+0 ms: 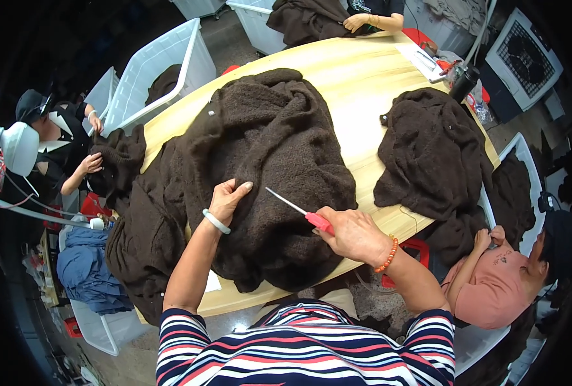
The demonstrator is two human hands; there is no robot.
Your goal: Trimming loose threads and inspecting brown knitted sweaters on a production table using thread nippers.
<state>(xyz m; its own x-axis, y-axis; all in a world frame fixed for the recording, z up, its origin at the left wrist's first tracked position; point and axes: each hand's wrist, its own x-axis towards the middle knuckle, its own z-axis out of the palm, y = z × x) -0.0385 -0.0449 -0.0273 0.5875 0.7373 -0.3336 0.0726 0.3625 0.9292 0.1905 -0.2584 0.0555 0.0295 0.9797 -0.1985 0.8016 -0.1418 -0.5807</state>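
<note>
A large dark brown knitted garment (279,148) lies bunched on the wooden table in front of me. My left hand (229,201), with a pale bangle at the wrist, is closed on a fold of this knit, thumb pointing right. In my right hand (356,233), which wears an orange bead bracelet, is a thin-shafted metal tool with a pink-red handle (319,222). Its shaft points up and left over the knit, the tip a little right of my left thumb. I cannot tell whether the tip touches the cloth or what shape it has.
More brown knits lie on the light wooden table (356,83), one pile (427,154) at right. Co-workers handle brown knits at left, far side and right. White bins (170,58) stand around, one holding blue cloth (93,264). A black bottle (464,83) stands at the far right corner.
</note>
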